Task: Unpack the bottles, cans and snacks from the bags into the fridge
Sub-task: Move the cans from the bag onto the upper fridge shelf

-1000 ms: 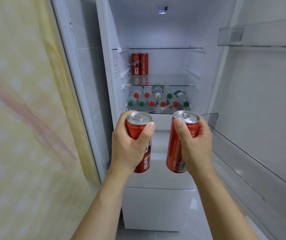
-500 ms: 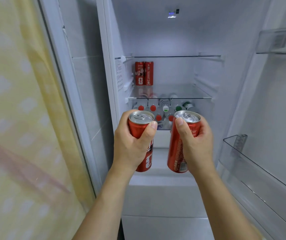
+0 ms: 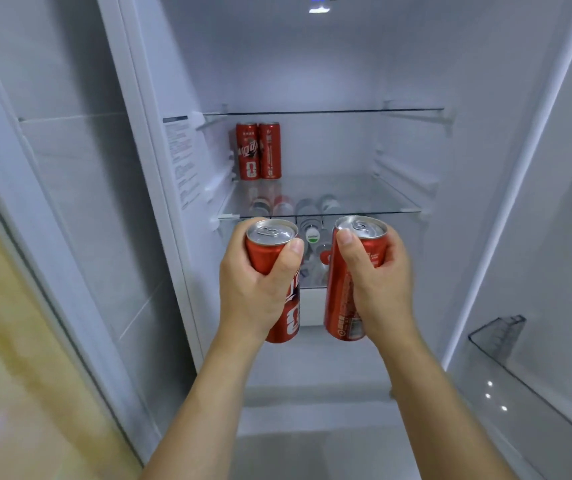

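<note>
I stand before the open fridge (image 3: pixel 312 57). My left hand (image 3: pixel 253 289) grips a tall red can (image 3: pixel 269 251) upright, fingers wrapped round its upper half. My right hand (image 3: pixel 378 282) grips a second red can (image 3: pixel 341 299) the same way. Both cans hang in front of the middle glass shelf (image 3: pixel 346 194), just below its front edge. Two red cans (image 3: pixel 258 150) stand side by side at the back left of that shelf. Under it lie several bottles (image 3: pixel 312 233) with coloured caps, partly hidden by my hands.
An upper glass shelf (image 3: pixel 322 111) spans the fridge with nothing on it. The open door at right carries a clear bin (image 3: pixel 495 332). A white wall panel (image 3: pixel 80 202) and a yellow patterned surface (image 3: pixel 17 375) lie to the left.
Both hands with their cans have come closer to the fridge and higher, now level with the middle shelf's front edge. The view has swung nearer and slightly left.
</note>
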